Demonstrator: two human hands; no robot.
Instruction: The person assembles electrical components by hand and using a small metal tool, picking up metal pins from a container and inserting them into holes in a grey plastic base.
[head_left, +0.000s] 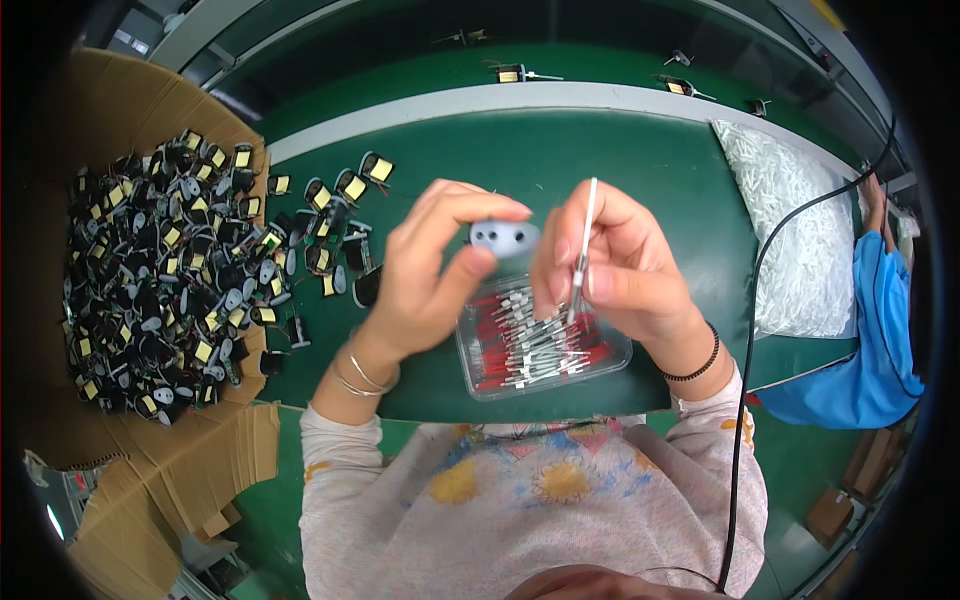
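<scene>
My left hand point(425, 270) pinches a small grey oval part with two holes point(505, 237) between thumb and fingers, above the green table point(620, 170). My right hand point(615, 265) holds a thin white pin-like piece point(584, 235) upright, close beside the grey part. Below both hands sits a clear plastic tray point(540, 350) filled with several red-and-silver pin components.
An open cardboard box point(150, 280) at the left holds a heap of small black parts with yellow tape; some spill onto the table point(340, 215). A bag of white pieces point(790, 230) lies at the right. Another person's blue sleeve point(880, 330) is at the far right. A black cable point(745, 400) hangs by my right arm.
</scene>
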